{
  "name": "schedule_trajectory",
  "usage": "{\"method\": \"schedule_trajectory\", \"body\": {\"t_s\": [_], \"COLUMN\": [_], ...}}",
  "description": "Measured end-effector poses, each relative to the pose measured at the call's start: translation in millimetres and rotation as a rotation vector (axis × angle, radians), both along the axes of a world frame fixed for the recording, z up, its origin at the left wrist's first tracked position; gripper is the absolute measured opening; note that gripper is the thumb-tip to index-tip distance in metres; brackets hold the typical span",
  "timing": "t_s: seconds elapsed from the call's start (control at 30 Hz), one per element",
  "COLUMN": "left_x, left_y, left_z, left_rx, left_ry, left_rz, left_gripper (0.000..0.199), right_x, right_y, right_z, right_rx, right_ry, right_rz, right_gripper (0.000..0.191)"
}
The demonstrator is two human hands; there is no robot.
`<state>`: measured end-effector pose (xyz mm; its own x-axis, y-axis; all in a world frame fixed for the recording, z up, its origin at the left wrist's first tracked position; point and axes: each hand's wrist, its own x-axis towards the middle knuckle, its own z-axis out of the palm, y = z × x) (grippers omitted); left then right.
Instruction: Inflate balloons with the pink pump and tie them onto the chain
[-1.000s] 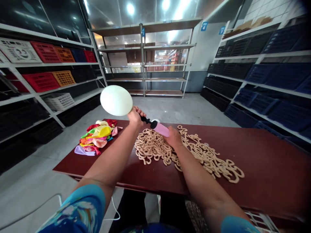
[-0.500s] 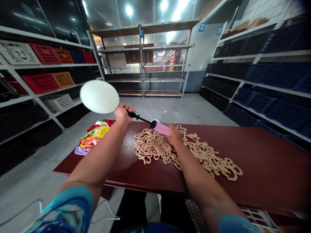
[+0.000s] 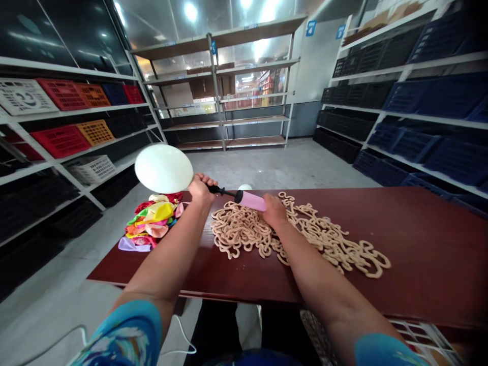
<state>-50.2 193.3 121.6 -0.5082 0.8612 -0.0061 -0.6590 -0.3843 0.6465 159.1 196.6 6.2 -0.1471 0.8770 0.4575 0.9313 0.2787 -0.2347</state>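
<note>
An inflated pale white balloon [image 3: 163, 168] stands out to the left of my left hand [image 3: 203, 188]. My left hand is closed at the balloon's neck and the black handle end of a hand balloon pump; the neck itself is hidden by the fingers. A short black rod joins that end to the pump's pink barrel [image 3: 251, 200]. Wrapped around the barrel's right end is my right hand [image 3: 273, 211], above a spread of tan, curled pieces [image 3: 244, 229]. A heap of colourful uninflated balloons [image 3: 152, 221] lies left of my left forearm.
The dark red table [image 3: 412, 244] carries the tan pieces and the balloon heap. A small white round thing [image 3: 245, 187] shows behind the pump. Shelves with red and orange crates [image 3: 61, 140] stand left, dark blue crates [image 3: 453, 112] right, and a metal rack [image 3: 221, 96] behind.
My left hand and the balloon have moved right and slightly down, closer to my right hand. Less of the pump's black rod shows. The whole view has shifted a little.
</note>
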Motion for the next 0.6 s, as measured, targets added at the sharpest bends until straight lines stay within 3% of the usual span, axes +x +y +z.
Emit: {"method": "schedule_trajectory", "body": {"t_s": [0.13, 0.23, 0.33, 0.5, 0.6], "left_x": [27.5, 32.9, 21.2, -24.8, -46.9], "left_y": [3.8, 4.7, 1.3, -10.1, -14.0], "left_z": [-24.2, -24.0, -2.2, 47.9, 63.5], "left_rx": [-0.036, -0.053, -0.035, 0.018, 0.042], "left_ry": [-0.014, 0.020, 0.078, 0.130, 0.162], "left_rz": [-0.040, -0.056, -0.048, 0.022, 0.066], "left_gripper": [0.014, 0.014, 0.014, 0.017, 0.017], "right_x": [-1.6, -3.0, -3.0, 0.9, 1.4], "right_y": [0.2, -0.4, -1.1, 0.8, 2.7], "right_z": [-1.7, -1.6, 0.1, 2.3, 1.9], "right_rx": [0.015, -0.013, -0.036, -0.019, -0.024], "right_ry": [-0.016, 0.010, 0.047, 0.101, 0.112], "right_rz": [0.049, 0.052, 0.061, 0.038, 0.040], "right_gripper": [0.030, 0.031, 0.035, 0.036, 0.038]}}
